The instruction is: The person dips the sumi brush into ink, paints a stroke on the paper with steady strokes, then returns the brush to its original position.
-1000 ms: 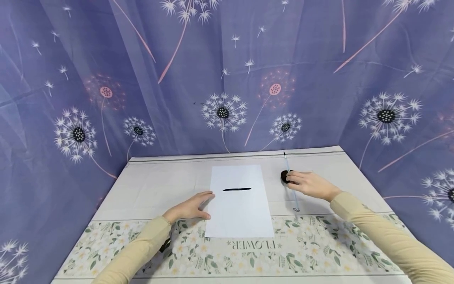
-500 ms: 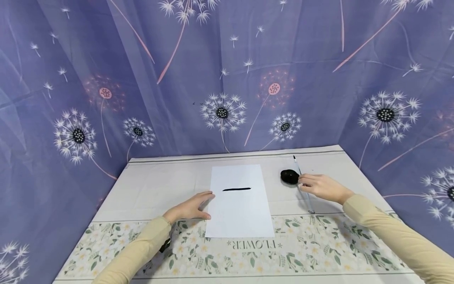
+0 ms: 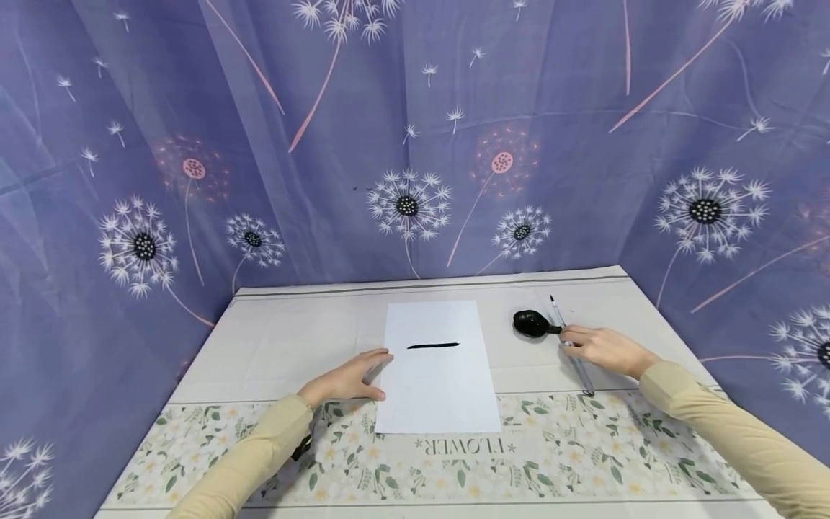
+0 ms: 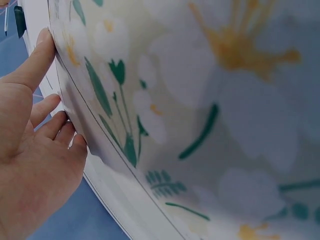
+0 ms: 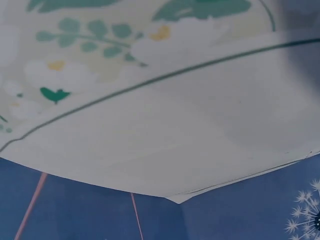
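A white sheet of paper (image 3: 441,393) with one black horizontal stroke (image 3: 433,346) lies in the middle of the table. My left hand (image 3: 350,378) rests flat on the sheet's left edge, fingers straight; the left wrist view shows the same hand (image 4: 35,150) spread on the cloth. Right of the sheet sits a small black ink dish (image 3: 532,323). Just beside it my right hand (image 3: 603,349) pinches a thin brush pen (image 3: 583,378) that lies low over the table, dark tip pointing away. The right wrist view shows no hand.
A tablecloth (image 3: 292,339) with a floral border and the word FLOWER covers the table. Purple dandelion-print curtain (image 3: 415,144) closes in the back and both sides. The table's far right corner (image 5: 175,197) shows in the right wrist view.
My right hand has carried the brush pen rightward, from over the ink dish to the dish's right side, lowering it towards the cloth. The left hand and paper have not moved.
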Action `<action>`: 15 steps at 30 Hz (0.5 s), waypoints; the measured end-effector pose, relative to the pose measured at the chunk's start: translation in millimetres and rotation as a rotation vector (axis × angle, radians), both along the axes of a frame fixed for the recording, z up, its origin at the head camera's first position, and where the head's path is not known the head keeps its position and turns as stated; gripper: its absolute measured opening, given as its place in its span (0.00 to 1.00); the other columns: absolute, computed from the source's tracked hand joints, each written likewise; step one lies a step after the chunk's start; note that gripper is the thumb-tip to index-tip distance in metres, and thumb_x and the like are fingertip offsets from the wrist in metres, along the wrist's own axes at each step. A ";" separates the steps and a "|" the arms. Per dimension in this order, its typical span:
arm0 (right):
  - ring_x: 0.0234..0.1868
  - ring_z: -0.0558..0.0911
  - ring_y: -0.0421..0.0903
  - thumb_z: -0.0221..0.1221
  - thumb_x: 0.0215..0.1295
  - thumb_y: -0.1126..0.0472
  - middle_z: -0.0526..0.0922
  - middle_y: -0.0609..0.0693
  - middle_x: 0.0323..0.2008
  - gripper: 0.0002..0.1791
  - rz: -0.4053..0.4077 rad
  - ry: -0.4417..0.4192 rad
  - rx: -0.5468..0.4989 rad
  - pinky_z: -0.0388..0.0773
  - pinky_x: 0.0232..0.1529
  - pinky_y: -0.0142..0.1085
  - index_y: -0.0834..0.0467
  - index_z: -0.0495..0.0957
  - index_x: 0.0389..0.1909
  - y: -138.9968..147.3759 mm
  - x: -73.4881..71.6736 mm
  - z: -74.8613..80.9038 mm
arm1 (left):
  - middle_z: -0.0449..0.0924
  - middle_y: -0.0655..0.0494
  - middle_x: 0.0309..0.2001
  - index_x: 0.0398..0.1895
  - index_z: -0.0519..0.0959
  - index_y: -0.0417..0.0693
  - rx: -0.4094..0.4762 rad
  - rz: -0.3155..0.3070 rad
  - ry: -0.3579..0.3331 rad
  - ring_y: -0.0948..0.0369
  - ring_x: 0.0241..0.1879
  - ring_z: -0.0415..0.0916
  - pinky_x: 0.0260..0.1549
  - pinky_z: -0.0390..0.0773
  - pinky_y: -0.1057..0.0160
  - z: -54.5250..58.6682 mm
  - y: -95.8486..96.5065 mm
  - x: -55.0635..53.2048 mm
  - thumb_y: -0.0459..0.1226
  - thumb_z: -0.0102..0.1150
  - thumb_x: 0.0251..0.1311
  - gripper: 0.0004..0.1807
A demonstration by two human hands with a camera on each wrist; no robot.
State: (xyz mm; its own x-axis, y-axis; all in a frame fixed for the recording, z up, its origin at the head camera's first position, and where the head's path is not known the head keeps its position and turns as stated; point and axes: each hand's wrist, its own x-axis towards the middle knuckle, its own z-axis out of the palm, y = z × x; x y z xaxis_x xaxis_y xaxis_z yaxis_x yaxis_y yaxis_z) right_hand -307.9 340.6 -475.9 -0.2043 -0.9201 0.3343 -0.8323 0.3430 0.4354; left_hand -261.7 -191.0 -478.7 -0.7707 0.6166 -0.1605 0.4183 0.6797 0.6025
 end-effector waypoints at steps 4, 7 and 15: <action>0.46 0.81 0.51 0.49 0.49 0.72 0.81 0.55 0.44 0.18 -0.019 -0.018 0.014 0.85 0.35 0.38 0.55 0.81 0.38 2.3 0.1 -4.4 | 0.49 0.38 0.75 0.74 0.56 0.41 0.001 0.005 0.000 0.41 0.74 0.48 0.70 0.57 0.40 -0.7 -0.1 0.4 0.47 0.66 0.58 0.45; 0.47 0.80 0.50 0.52 0.46 0.73 0.81 0.54 0.44 0.19 -0.023 -0.052 0.029 0.85 0.36 0.37 0.54 0.81 0.38 2.3 0.1 -7.4 | 0.49 0.38 0.75 0.74 0.56 0.41 0.005 0.009 -0.002 0.41 0.74 0.48 0.70 0.56 0.40 0.0 0.2 1.0 0.47 0.66 0.58 0.45; 0.46 0.78 0.48 0.63 0.36 0.80 0.80 0.52 0.43 0.24 -0.003 -0.109 0.043 0.83 0.33 0.34 0.54 0.80 0.36 -0.5 -0.1 -12.0 | 0.49 0.38 0.75 0.74 0.56 0.41 0.008 0.013 -0.010 0.41 0.74 0.48 0.70 0.56 0.40 1.8 0.9 2.2 0.46 0.66 0.58 0.45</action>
State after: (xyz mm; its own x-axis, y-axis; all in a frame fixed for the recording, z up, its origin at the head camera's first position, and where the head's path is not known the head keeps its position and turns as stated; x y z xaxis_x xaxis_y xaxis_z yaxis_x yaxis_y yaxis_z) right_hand -307.9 340.1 -488.0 -0.2402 -0.9323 0.2703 -0.8747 0.3286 0.3563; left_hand -259.5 -190.0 -476.9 -0.7773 0.6076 -0.1630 0.4035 0.6803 0.6119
